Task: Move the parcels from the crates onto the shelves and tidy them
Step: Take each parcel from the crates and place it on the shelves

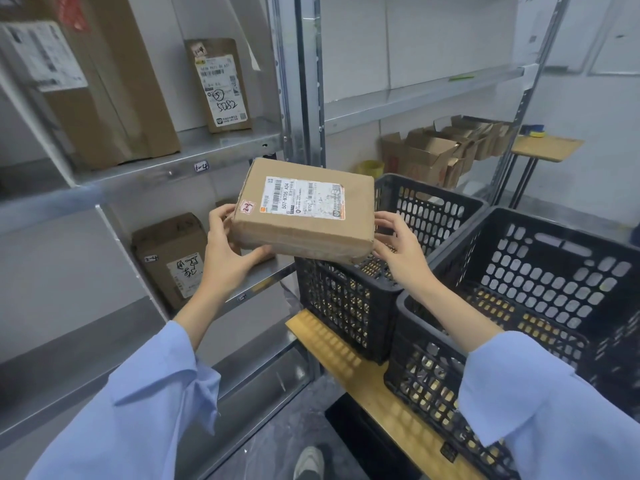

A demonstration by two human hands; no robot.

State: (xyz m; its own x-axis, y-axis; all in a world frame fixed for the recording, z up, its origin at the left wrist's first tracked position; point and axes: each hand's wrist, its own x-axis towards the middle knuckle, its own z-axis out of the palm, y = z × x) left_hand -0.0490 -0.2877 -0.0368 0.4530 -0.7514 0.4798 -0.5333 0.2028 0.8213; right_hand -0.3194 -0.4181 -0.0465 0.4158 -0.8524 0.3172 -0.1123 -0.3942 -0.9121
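Observation:
A flat brown cardboard parcel [304, 213] with a white shipping label faces up in the air between the shelving and the crates. My left hand [228, 251] grips its left end, thumb under the near edge. My right hand [398, 244] holds its right corner with curled fingers. Below and right stand two black slotted crates: the near crate [519, 327] and the far crate [408, 220]. Neither crate shows a parcel inside. On the metal shelves [194, 161] at left stand a large box [104, 81], a labelled parcel [221, 84] and, one level lower, another small parcel [173, 258].
The crates rest on a wooden bench [367, 382]. Metal shelf uprights [308, 98] stand just behind the held parcel. Several open cardboard boxes [443, 150] lie on the floor at the back. A small table [543, 147] stands at the far right. My shoe [308, 462] shows below.

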